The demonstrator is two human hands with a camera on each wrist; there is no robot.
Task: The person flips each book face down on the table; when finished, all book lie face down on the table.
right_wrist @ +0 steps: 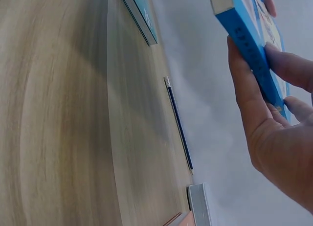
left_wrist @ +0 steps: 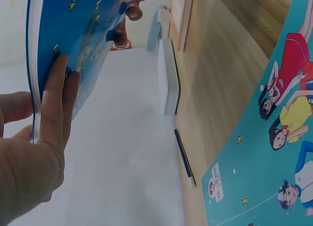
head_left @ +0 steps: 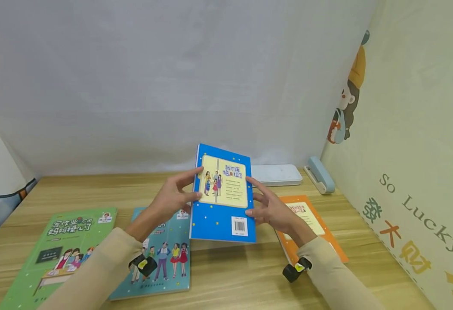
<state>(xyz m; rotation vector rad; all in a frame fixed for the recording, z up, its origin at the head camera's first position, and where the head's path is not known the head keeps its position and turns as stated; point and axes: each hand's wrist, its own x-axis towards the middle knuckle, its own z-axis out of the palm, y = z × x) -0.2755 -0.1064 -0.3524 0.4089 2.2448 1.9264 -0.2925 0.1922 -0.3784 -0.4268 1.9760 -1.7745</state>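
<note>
You hold the blue book point(head_left: 223, 211) up off the table point(head_left: 226, 280), between your two hands and roughly midway across the scene. Your left hand point(head_left: 172, 196) grips the page-edge side, with thumb and fingers on opposite covers. Your right hand point(head_left: 271, 209) pinches the spine side in the same way. Gripping both long edges probably steadies the book and leaves most of the printed cover uncovered; its tilt turns that cover, with the barcode at the lower right, up toward you.

To the left, the green book point(head_left: 69, 241) lies flat, with the teal book point(head_left: 168, 267) just beside it, partly under your left forearm. Both have their titles at the far end, so they read upright from your seat. On the right, the orange book point(head_left: 313, 221) lies askew, partly behind your right hand and wrist. The white case point(head_left: 276, 174) and light blue stapler point(head_left: 320, 175) sit at the far side, perhaps out of your hands' way, as does the pencil point(left_wrist: 184, 157).
</note>
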